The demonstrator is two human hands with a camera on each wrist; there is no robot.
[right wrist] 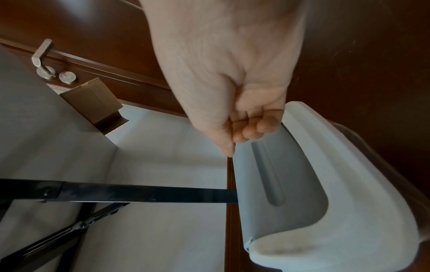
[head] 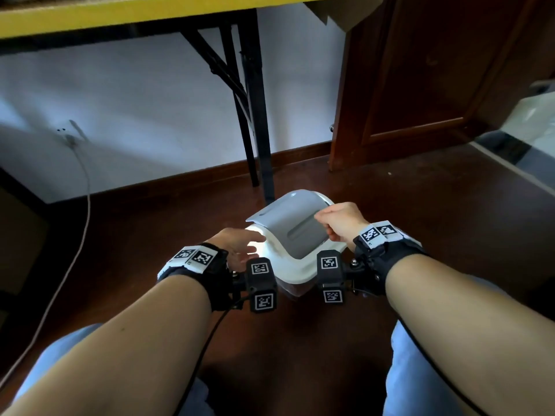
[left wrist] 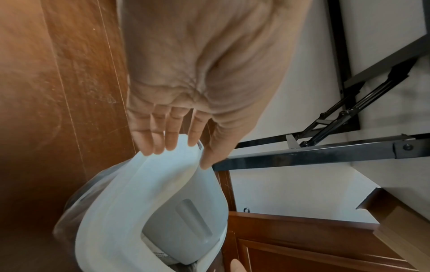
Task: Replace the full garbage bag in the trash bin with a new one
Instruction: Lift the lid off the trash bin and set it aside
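Observation:
A small trash bin stands on the dark floor between my knees, topped by a white lid frame [head: 292, 267] with a grey swing flap [head: 295, 228]. My left hand [head: 249, 244] is open, its straight fingertips [left wrist: 171, 145] touching the left end of the white lid frame [left wrist: 139, 184]. My right hand [head: 326, 226] curls its fingers [right wrist: 251, 131] round the right edge of the grey flap [right wrist: 279, 184], which is tipped up. A translucent bag [left wrist: 76, 200] bulges out under the frame. The bin's inside is hidden.
Black folding table legs [head: 255, 121] stand just behind the bin, under a yellow table edge [head: 120, 16]. A brown wooden door [head: 420, 85] is at the right. A white cable [head: 85, 187] hangs from a wall socket at the left.

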